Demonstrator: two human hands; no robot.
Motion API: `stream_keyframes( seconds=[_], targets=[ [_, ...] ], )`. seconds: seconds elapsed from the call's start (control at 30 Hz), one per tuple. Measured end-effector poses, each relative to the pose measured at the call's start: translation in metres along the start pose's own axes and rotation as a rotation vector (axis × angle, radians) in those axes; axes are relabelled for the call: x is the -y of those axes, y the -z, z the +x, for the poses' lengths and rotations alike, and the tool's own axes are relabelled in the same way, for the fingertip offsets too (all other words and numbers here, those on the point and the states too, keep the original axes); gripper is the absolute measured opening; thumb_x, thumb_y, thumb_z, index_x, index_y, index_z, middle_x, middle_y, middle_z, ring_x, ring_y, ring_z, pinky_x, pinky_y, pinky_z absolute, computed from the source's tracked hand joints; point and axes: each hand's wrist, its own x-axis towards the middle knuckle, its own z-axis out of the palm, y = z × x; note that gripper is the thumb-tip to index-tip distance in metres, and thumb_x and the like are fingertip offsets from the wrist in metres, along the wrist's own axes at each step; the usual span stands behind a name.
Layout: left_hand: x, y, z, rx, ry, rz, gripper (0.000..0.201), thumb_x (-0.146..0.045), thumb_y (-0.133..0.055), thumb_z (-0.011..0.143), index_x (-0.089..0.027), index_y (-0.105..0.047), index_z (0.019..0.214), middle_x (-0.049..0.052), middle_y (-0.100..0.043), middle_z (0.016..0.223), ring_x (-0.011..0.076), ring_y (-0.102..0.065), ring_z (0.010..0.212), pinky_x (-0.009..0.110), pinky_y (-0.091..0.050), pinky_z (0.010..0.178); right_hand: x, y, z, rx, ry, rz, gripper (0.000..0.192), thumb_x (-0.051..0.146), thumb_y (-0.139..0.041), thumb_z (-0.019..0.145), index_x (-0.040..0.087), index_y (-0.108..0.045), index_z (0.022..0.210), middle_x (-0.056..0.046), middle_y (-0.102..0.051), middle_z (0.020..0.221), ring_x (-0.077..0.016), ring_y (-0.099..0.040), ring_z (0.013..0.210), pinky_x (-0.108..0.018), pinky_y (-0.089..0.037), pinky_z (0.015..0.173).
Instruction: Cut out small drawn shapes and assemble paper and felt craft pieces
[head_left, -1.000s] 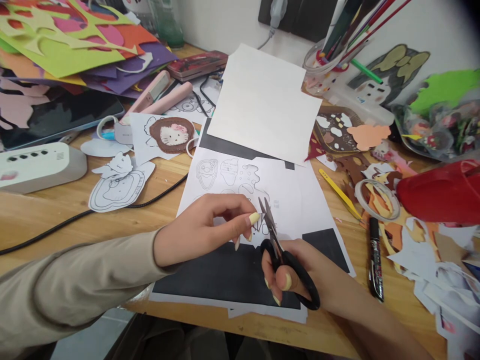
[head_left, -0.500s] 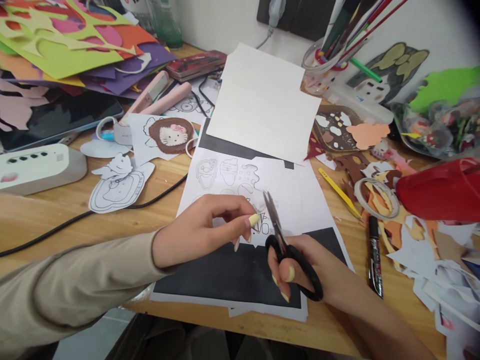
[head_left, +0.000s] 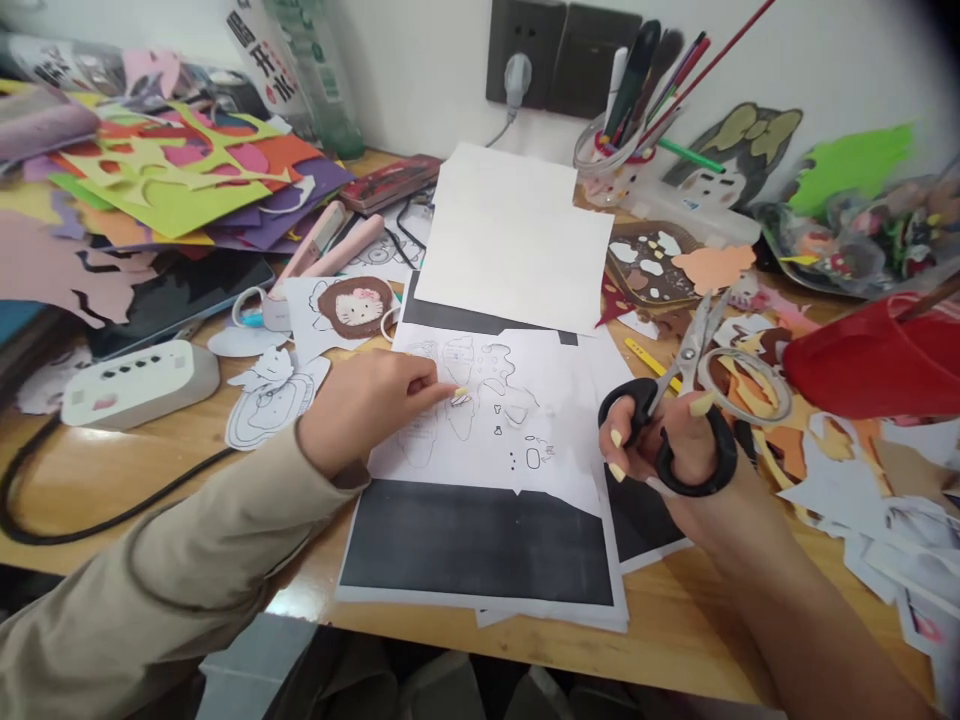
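In the head view, the printed sheet is pinned at its left part by the left hand, fingertips pressed flat. Black-handled scissors are gripped by the right hand, lifted just right of the sheet, blades together.

Open lane down the middle: the white printed sheet with line drawings lies flat between both hands. Right side is choked by a red plastic container, a tape ring and paper scraps. Left, a black cable crosses bare wooden desk.
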Motion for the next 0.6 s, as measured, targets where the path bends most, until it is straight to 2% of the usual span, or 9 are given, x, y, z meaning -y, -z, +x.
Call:
stream_keyframes(
  seconds=[0.1, 0.2, 0.27, 0.37, 0.47, 0.6],
  targets=[
    [-0.002, -0.004, -0.001, -0.161, -0.017, 0.133, 0.038, -0.040, -0.033, 0.080, -0.015, -0.049, 0.058, 0.002, -0.046, 0.053, 0.0101, -0.039, 0.050, 0.022, -0.023, 0.048, 0.003, -0.002, -0.002, -0.003, 0.043, 0.038, 0.048, 0.064, -0.031, 0.070, 0.019, -0.047, 0.064, 0.001, -0.047, 0.051, -0.0095, -0.035, 0.044, -0.024, -0.021, 0.042],
    [-0.014, -0.011, -0.004, -0.269, -0.225, 0.126, 0.025, -0.030, -0.035, 0.082, -0.016, -0.055, 0.084, 0.004, -0.056, 0.075, 0.0129, -0.049, 0.067, 0.024, -0.036, 0.059, 0.004, -0.003, -0.004, -0.013, 0.069, 0.048, 0.044, 0.058, -0.032, 0.074, 0.019, -0.048, 0.064, 0.001, -0.047, 0.051, -0.0093, -0.035, 0.044, -0.024, -0.021, 0.042],
    [-0.024, -0.019, -0.006, -0.277, -0.434, 0.090, 0.026, -0.028, -0.039, 0.081, -0.017, -0.050, 0.102, 0.005, -0.056, 0.094, 0.0143, -0.051, 0.084, 0.026, -0.041, 0.072, 0.003, -0.003, -0.005, -0.016, 0.092, 0.039, 0.043, 0.056, -0.031, 0.076, 0.018, -0.048, 0.064, 0.001, -0.047, 0.051, -0.0091, -0.034, 0.044, -0.024, -0.021, 0.042],
    [-0.034, -0.032, -0.006, -0.222, -0.596, 0.096, 0.034, -0.023, -0.039, 0.082, -0.015, -0.041, 0.115, 0.007, -0.047, 0.116, 0.0162, -0.042, 0.106, 0.030, -0.038, 0.089, 0.002, -0.005, -0.005, -0.019, 0.117, -0.010, 0.046, 0.054, -0.026, 0.079, 0.017, -0.049, 0.064, 0.001, -0.048, 0.051, -0.0087, -0.034, 0.044, -0.023, -0.023, 0.043],
    [-0.036, -0.040, -0.005, -0.151, -0.644, 0.166, 0.036, -0.016, -0.035, 0.083, -0.014, -0.036, 0.119, 0.006, -0.043, 0.122, 0.0173, -0.037, 0.112, 0.033, -0.036, 0.094, 0.003, -0.006, -0.007, -0.032, 0.130, -0.052, 0.043, 0.051, -0.026, 0.081, 0.017, -0.049, 0.065, 0.001, -0.049, 0.054, -0.0091, -0.035, 0.047, -0.024, -0.024, 0.045],
    [-0.032, -0.040, -0.005, -0.142, -0.654, 0.225, 0.032, -0.015, -0.033, 0.083, -0.012, -0.042, 0.114, 0.008, -0.052, 0.111, 0.0172, -0.047, 0.102, 0.032, -0.045, 0.084, 0.005, -0.007, -0.009, -0.014, 0.134, -0.062, 0.041, 0.048, -0.026, 0.082, 0.018, -0.049, 0.065, 0.001, -0.050, 0.055, -0.0096, -0.035, 0.048, -0.024, -0.024, 0.046]
  ],
)
